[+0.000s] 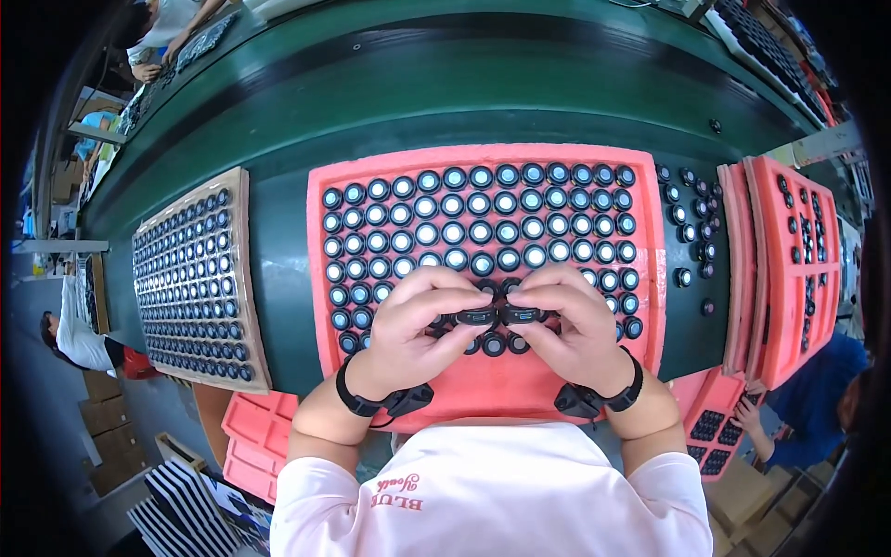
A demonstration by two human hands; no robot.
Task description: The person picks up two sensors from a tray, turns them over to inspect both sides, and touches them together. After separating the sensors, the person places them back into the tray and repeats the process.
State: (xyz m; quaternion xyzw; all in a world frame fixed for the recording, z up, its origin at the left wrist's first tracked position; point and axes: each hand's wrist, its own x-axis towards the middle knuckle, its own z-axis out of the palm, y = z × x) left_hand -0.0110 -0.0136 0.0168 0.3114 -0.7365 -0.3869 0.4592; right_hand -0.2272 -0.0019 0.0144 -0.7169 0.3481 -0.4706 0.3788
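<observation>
Between thumb and fingers, my left hand [422, 320] pinches a small black round part [477, 317], turned on its edge. Beside it my right hand [575, 320] grips a matching black round part [523, 316], also edge-on. The two parts are close together over the front of a pink foam tray [483, 390]. Rows of the same black parts with pale round tops, such as one black part [480, 203], fill most of that tray. My hands hide some of the front rows. A dark band with a small box is on each of my wrists.
At left lies a tan tray [255, 320] of similar parts. Loose parts [683, 277] lie on the green table [445, 88] at right, beside stacked pink trays [763, 269]. A co-worker's hand [748, 415] is over another pink tray at lower right. Other people are at far left.
</observation>
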